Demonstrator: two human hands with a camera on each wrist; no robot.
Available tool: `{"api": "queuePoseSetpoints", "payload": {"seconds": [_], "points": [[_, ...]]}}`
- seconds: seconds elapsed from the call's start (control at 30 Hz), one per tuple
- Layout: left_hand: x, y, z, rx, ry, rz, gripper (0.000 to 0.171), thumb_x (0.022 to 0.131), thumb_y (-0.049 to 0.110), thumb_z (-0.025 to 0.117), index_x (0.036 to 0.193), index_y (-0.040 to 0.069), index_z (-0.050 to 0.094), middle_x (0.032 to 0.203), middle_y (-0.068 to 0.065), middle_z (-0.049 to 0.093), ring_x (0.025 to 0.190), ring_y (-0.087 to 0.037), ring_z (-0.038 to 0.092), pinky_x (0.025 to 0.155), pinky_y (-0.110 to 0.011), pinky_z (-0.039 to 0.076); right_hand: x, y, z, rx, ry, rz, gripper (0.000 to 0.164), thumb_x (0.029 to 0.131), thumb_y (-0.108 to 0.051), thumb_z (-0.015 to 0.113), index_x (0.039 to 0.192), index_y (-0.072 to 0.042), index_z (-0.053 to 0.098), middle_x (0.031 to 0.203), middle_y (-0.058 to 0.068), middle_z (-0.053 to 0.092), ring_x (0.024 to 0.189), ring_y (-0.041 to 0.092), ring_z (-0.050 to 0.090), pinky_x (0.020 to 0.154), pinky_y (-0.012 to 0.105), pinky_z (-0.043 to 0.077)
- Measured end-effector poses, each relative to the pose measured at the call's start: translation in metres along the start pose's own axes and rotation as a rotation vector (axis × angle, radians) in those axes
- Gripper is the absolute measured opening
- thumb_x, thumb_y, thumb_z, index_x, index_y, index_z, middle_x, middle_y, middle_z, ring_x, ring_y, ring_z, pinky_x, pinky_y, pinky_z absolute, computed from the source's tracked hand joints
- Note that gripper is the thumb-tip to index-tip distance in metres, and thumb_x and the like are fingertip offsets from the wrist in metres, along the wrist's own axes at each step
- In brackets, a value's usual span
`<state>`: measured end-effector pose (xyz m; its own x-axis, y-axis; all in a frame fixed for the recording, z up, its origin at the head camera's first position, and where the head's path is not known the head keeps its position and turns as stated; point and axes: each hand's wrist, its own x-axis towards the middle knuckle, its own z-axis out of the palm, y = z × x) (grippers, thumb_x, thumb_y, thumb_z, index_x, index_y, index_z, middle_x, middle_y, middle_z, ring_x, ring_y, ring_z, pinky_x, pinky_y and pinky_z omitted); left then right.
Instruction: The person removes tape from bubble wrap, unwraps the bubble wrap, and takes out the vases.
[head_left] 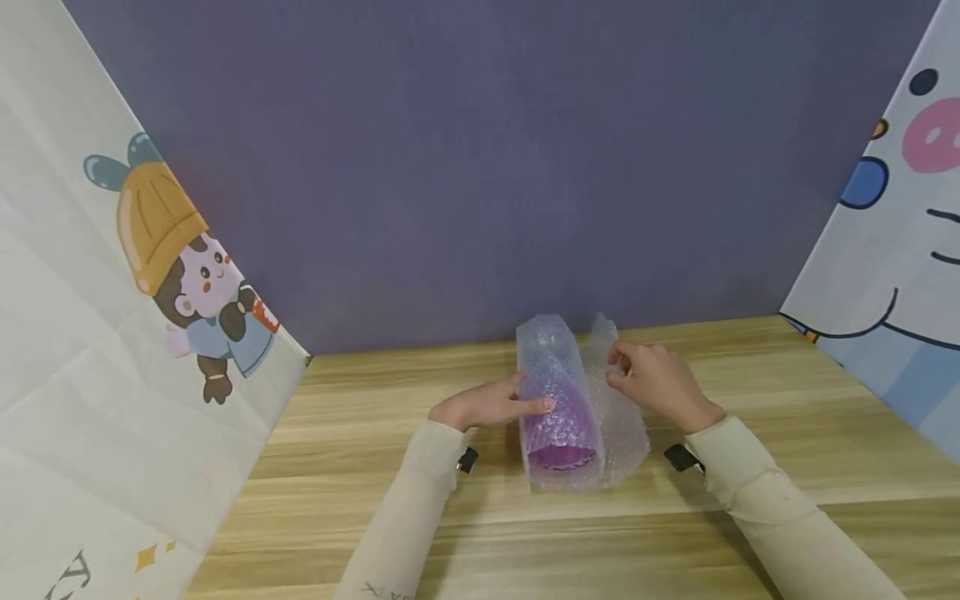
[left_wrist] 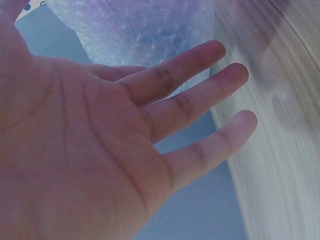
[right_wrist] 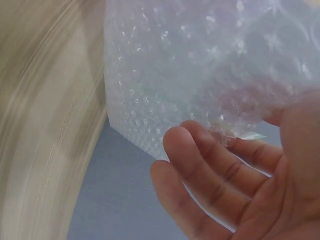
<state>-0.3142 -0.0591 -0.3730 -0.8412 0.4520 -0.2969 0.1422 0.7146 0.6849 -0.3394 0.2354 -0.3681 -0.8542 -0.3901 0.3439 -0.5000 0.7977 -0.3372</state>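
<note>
A purple tube-like thing with a round, scalloped end [head_left: 562,458] lies rolled in bubble wrap [head_left: 546,337], its purple end towards me. Its exact kind is blurred by the wrap. My left hand [head_left: 491,404] rests against the roll's left side, thumb across its top; in the left wrist view its fingers [left_wrist: 185,105] are spread and nearly straight. On the right, a loose flap of the wrap [head_left: 626,446] stands away from the roll. My right hand [head_left: 660,382] pinches that flap near its far edge; the right wrist view shows the curled fingers [right_wrist: 215,175] at the wrap's edge.
The roll lies on a wood-grain table [head_left: 360,492], close to a dark blue-grey back panel [head_left: 450,167]. White side panels with cartoon prints stand at left [head_left: 60,317] and right [head_left: 840,283]. A small black device [head_left: 681,457] sits at my right wrist.
</note>
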Motion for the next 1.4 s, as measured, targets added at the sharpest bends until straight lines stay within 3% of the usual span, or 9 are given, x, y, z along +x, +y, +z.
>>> {"api": "queuePoseSetpoints", "payload": {"seconds": [0.4,0.57,0.9,1.1,1.4], "points": [[0.001,0.001,0.000,0.046,0.014,0.008,0.113,0.086,0.084,0.050,0.166,0.017,0.007,0.172,-0.008,0.015,0.158,-0.028,0.023,0.129,-0.048,0.024,0.002,0.008,-0.002,-0.010,-0.031,0.034,0.013,0.090,-0.018,0.071,0.100,-0.009,0.070,0.081,0.001,0.069,0.059,0.010,0.053,0.056,0.031,0.044],[0.012,0.004,-0.004,0.042,0.033,-0.004,0.113,0.087,0.084,0.049,0.166,0.016,0.006,0.171,-0.011,0.021,0.156,-0.030,0.029,0.127,-0.049,0.027,0.015,0.023,-0.006,-0.003,-0.051,0.035,0.011,0.090,-0.017,0.071,0.097,-0.010,0.068,0.079,0.001,0.066,0.060,0.012,0.052,0.055,0.030,0.042],[0.031,0.013,-0.012,0.023,0.066,-0.032,0.113,0.086,0.084,0.050,0.166,0.016,0.007,0.172,-0.009,0.014,0.157,-0.029,0.024,0.128,-0.048,0.024,0.044,0.051,-0.016,-0.023,-0.067,0.021,0.009,0.088,-0.017,0.073,0.088,-0.013,0.065,0.075,0.000,0.065,0.065,0.016,0.056,0.056,0.032,0.042],[0.031,0.013,-0.012,0.024,0.065,-0.032,0.113,0.086,0.085,0.049,0.166,0.017,0.006,0.172,-0.009,0.015,0.157,-0.029,0.026,0.128,-0.048,0.026,0.044,0.054,-0.019,-0.012,-0.115,0.065,0.011,0.087,-0.019,0.073,0.089,-0.012,0.065,0.075,0.001,0.063,0.067,0.018,0.056,0.054,0.032,0.041],[0.016,0.007,-0.006,0.033,0.037,-0.013,0.112,0.086,0.084,0.049,0.166,0.018,0.006,0.172,-0.010,0.017,0.156,-0.029,0.027,0.128,-0.049,0.027,0.023,0.045,-0.016,-0.004,-0.152,0.119,0.010,0.085,-0.016,0.073,0.088,-0.012,0.065,0.072,0.000,0.059,0.065,0.017,0.053,0.054,0.032,0.039]]}}
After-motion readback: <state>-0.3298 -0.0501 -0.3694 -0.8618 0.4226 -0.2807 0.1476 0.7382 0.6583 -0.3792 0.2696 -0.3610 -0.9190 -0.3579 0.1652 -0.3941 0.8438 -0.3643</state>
